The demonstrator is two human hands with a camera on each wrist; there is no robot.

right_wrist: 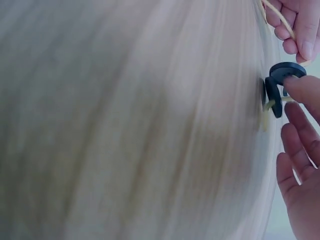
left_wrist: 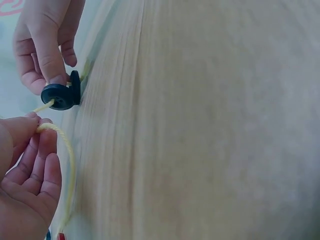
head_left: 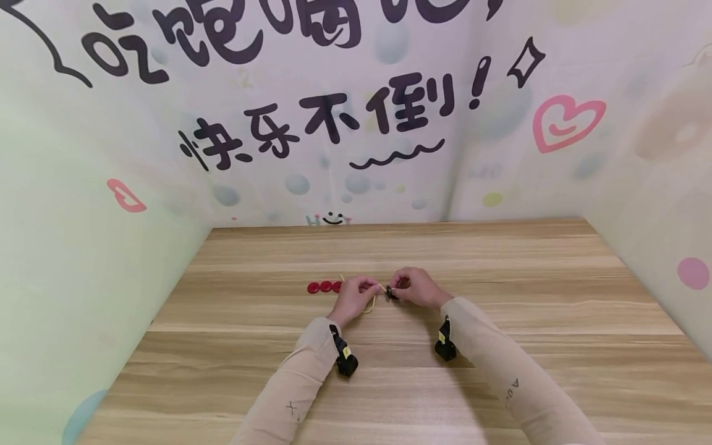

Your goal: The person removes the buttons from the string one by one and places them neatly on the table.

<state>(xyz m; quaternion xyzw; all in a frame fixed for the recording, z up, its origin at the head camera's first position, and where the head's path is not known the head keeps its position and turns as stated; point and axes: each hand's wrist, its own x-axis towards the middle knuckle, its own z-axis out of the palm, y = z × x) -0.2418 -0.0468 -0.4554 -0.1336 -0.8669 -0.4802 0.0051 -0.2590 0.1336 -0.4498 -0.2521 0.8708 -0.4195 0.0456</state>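
Observation:
My left hand (head_left: 350, 301) pinches a yellow cord (left_wrist: 71, 162) between thumb and fingertips. A loop of the cord hangs below that hand. Just to the right, my right hand (head_left: 419, 288) holds black round discs (right_wrist: 287, 71), resembling buttons or beads, by the edge. The cord runs through a hole in the black disc (left_wrist: 58, 98) facing the left hand, and some cord also shows beyond the discs. A second black disc stands at an angle against the first. Several red round discs (head_left: 326, 287) lie in a row left of the left hand, which partly covers the row.
The hands work over a wood-grain table (head_left: 389, 402). Behind it stands a white printed backdrop (head_left: 267, 191) with large dark lettering, and pale walls close both sides. A black wrist camera (head_left: 346, 361) sits on the left sleeve, another black camera (head_left: 445, 343) on the right.

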